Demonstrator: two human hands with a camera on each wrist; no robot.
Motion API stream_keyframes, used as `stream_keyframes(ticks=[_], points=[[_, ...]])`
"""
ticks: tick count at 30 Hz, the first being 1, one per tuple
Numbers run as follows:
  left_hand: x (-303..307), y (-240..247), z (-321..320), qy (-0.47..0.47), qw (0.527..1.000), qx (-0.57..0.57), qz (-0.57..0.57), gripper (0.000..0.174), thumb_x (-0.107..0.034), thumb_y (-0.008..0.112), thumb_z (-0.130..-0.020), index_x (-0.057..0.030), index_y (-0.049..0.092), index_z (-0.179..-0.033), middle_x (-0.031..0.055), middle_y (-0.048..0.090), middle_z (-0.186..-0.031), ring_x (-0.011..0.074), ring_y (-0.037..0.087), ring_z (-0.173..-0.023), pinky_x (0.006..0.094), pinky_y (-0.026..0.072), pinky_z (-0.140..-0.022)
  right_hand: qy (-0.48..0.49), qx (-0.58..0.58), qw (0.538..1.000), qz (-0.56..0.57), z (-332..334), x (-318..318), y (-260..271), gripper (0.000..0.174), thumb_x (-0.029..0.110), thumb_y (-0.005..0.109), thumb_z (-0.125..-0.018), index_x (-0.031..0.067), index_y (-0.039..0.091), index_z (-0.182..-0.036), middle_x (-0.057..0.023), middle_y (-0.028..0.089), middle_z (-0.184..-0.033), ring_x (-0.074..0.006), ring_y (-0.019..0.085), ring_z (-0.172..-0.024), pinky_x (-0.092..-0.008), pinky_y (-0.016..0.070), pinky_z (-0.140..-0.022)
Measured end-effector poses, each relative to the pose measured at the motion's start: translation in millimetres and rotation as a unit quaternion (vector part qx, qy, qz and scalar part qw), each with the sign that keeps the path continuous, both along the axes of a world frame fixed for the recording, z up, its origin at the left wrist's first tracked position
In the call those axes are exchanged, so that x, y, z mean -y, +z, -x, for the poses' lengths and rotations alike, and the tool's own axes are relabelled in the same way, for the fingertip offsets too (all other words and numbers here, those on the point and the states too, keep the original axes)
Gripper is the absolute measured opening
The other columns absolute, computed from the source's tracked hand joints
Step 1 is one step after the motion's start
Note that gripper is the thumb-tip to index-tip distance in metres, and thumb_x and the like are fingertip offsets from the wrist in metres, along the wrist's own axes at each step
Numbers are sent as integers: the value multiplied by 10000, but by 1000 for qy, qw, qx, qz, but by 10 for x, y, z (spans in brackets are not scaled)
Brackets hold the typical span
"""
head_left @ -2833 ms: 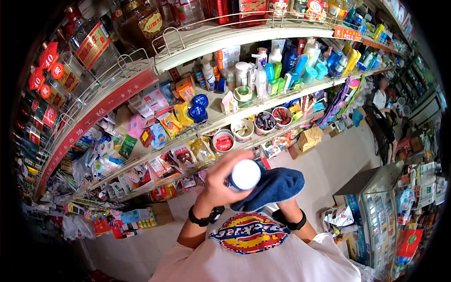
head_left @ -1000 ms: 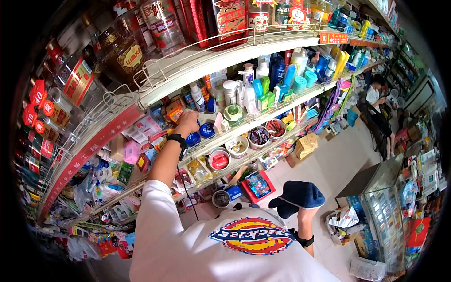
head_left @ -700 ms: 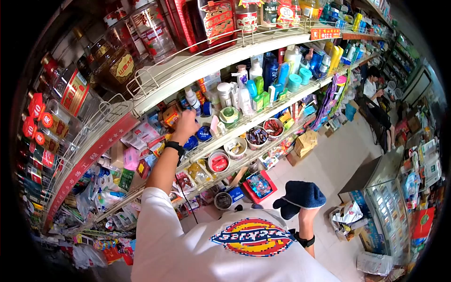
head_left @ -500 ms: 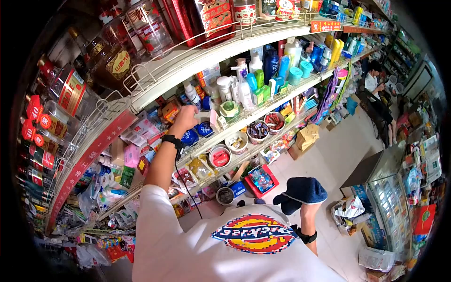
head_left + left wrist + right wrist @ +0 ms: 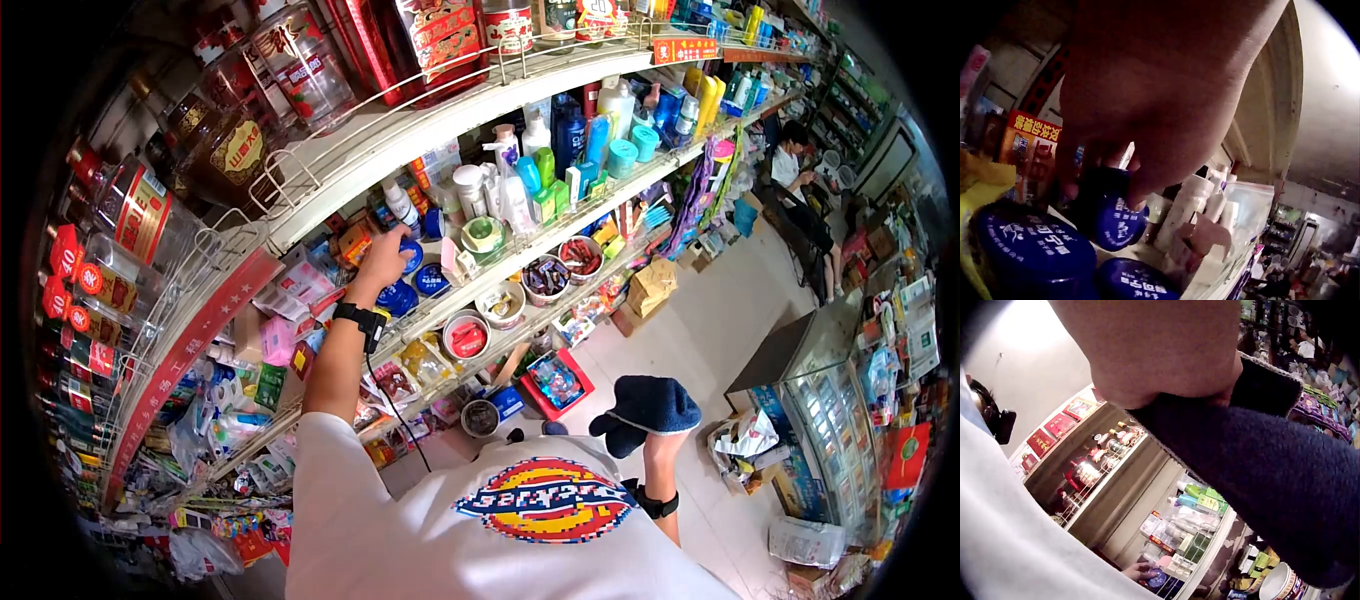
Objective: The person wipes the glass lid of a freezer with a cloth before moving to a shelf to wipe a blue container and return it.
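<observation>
On the middle shelf my left hand grips a blue-lidded round jar, thumb and fingers about its sides. The jar stands on its side in the left wrist view, lid towards the camera. Two similar jars with blue lids, one jar and another jar, sit just in front of it. Low at the right, away from the shelf, my right hand holds a dark blue towelling cloth. The cloth covers its fingers.
An orange box and a white spray bottle stand behind the jar. Toiletries line the shelf to the right. Tubs of sweets fill the shelf below; liquor bottles stand above. A person sits at the far right.
Earlier my left hand held a blue jar by the cloth at my chest; it has since reached out to the shelf. The right hand has moved right and lower with the cloth.
</observation>
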State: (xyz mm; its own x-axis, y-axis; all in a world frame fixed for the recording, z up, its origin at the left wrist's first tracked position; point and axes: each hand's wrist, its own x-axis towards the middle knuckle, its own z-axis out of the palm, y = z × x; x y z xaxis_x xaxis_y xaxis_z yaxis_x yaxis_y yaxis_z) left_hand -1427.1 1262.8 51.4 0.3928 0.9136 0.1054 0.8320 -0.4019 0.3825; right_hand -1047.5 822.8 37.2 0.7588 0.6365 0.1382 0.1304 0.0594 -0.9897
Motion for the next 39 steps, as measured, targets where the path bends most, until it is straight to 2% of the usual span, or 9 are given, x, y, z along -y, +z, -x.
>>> stream_keyframes(ticks=[4, 7, 14, 18, 24, 29, 34, 36, 39], points=[[-160, -253, 95, -45, 986, 156, 25, 343, -148, 835, -959, -67, 712, -1268, 164, 738, -1086, 314, 723, -1070, 425, 554, -939, 20, 13, 1000, 5, 3, -41, -20, 284, 216, 725, -1035, -49, 744, -934, -54, 773, -910, -147, 680, -840, -333, 547, -777], [-160, -300, 89, -145, 949, 164, 225, 304, -120, 791, -998, -8, 716, -1271, 138, 759, -1183, 245, 718, -1122, 383, 554, -998, 28, 6, 1000, 4, 41, -103, -24, 290, 221, 718, -1040, -47, 741, -932, -48, 770, -907, -142, 673, -840, -330, 541, -772], [-166, -439, -6, -190, 972, 107, 87, 315, -139, 764, -1013, -22, 727, -1304, 178, 732, -1238, 318, 715, -1150, 410, 551, -1027, 25, -7, 999, 23, 37, -199, -74, 292, 225, 706, -1048, -36, 742, -920, -39, 763, -895, -135, 666, -833, -327, 534, -759], [-106, -226, -86, -152, 979, 66, 120, 309, -116, 739, -994, -21, 732, -1287, 196, 709, -1125, 348, 713, -1058, 438, 573, -943, 19, -26, 999, 21, 69, -248, 13, 295, 231, 709, -1048, -27, 740, -907, -31, 753, -886, -131, 658, -823, -328, 529, -749], [-127, 118, -519, -65, 996, 65, -10, 406, -74, 675, -946, -47, 682, -1352, 278, 723, -1127, 480, 692, -1094, 538, 562, -965, -10, -16, 1000, 10, -9, -267, -189, 294, 237, 720, -1041, -15, 727, -888, -22, 739, -865, -127, 649, -816, -328, 523, -740], [-286, -185, -677, -34, 997, -75, 0, 484, -136, 728, -921, -128, 709, -1405, 366, 693, -1235, 532, 677, -1145, 555, 562, -1015, -45, -13, 999, 10, -62, -230, -160, 298, 243, 724, -1036, -8, 716, -876, -14, 732, -855, -126, 642, -807, -332, 514, -728], [-136, -26, -622, -35, 997, -3, -67, 255, -127, 773, -913, -64, 744, -1158, 312, 706, -1059, 518, 691, -1016, 566, 571, -901, -57, 19, 998, 35, -99, -147, 82, 303, 217, 709, -1026, -29, 703, -848, -57, 731, -824, -160, 660, -777, -354, 515, -706], [135, 251, -560, -78, 992, 76, -63, 224, -154, 797, -926, -60, 709, -1109, 276, 705, -1042, 494, 686, -991, 550, 556, -871, 0, 242, 961, 135, -263, -51, -64, 267, 183, 734, -991, -27, 692, -831, -91, 747, -811, -156, 664, -753, -352, 511, -674], [712, 685, -518, -54, 984, 128, -112, 175, -127, 765, -972, -49, 676, -1101, 190, 675, -994, 439, 673, -983, 507, 525, -850, 90, 95, 985, 112, -104, -255, 468, 190, 88, 759, -934, -9, 699, -782, -126, 712, -741, -180, 657, -627, -339, 503, -590]])
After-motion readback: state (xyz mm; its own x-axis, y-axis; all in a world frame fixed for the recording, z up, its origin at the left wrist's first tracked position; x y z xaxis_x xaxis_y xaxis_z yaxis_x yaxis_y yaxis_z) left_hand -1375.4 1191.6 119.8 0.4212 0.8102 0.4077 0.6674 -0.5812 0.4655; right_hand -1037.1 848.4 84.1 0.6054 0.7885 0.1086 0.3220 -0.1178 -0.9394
